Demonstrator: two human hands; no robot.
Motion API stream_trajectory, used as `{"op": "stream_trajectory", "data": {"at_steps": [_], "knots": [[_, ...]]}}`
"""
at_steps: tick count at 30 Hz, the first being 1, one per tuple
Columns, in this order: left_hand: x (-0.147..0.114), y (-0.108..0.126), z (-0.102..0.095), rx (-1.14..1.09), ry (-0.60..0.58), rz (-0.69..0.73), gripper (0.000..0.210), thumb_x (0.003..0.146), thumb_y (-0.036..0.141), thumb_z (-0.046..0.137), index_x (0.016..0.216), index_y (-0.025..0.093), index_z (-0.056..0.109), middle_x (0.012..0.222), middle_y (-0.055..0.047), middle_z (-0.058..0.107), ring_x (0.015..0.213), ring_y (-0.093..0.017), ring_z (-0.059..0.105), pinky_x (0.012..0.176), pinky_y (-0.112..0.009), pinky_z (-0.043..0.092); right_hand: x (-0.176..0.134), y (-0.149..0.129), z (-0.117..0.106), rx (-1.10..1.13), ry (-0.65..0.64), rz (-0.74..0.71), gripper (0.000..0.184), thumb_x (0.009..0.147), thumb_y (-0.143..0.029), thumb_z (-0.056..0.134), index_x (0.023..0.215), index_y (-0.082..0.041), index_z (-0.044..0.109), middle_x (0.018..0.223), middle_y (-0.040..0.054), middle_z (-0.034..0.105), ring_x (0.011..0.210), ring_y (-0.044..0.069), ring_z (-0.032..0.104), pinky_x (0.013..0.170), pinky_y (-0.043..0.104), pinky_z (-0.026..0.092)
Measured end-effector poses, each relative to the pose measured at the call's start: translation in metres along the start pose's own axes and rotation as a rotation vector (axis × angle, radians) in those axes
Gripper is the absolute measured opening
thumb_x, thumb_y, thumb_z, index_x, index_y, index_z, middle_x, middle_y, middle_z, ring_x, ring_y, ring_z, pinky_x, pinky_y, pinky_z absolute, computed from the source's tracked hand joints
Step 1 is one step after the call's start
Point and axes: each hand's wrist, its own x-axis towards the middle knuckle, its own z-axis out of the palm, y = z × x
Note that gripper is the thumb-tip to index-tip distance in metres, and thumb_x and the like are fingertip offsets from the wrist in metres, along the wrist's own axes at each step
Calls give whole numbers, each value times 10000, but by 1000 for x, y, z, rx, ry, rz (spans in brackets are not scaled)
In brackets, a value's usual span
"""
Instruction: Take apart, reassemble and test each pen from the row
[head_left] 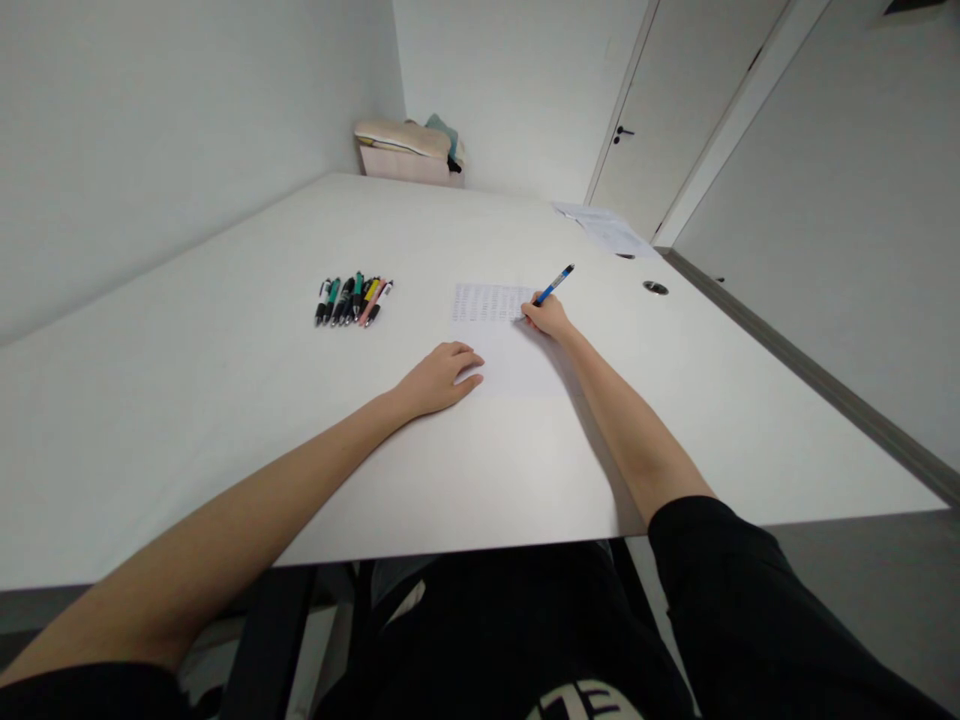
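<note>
A sheet of paper (502, 355) lies on the white table in front of me, its upper half filled with rows of small writing too fine to read. My right hand (546, 316) grips a blue pen (556, 284) with a black end, its tip down at the right side of the written rows. Resting flat at the sheet's left edge is my left hand (444, 377), fingers spread and holding nothing. To the left of the paper, several pens (352, 300) in green, black, white, yellow and pink lie side by side in a cluster.
More printed papers (607, 230) lie at the table's far right corner, near a round cable grommet (655, 288). Beyond the far edge stands a pale pink box (409, 165) with folded cloth on top. The table's front edge (465, 550) runs just before my body.
</note>
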Motion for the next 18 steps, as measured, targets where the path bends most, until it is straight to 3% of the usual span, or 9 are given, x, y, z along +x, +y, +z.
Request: {"op": "stream_trajectory", "data": {"at_steps": [13,18], "knots": [[-1,-2,2,-18,14,-7,357,864,393,430,1080,164,598,1125,-120,561,1073,-231,508,962,-410,399,-2,-3,-2,40,13,22,107,669,-201,507,568,-203,472,450,-33,477,569,139,539,673,257,466],[-1,-2,2,-30,20,-3,355,865,390,430,1081,165,601,1125,-120,562,1074,-233,508,965,-412,397,-4,-4,-2,137,25,56,125,667,-198,514,569,-206,438,449,-49,457,497,108,489,573,219,440]]}}
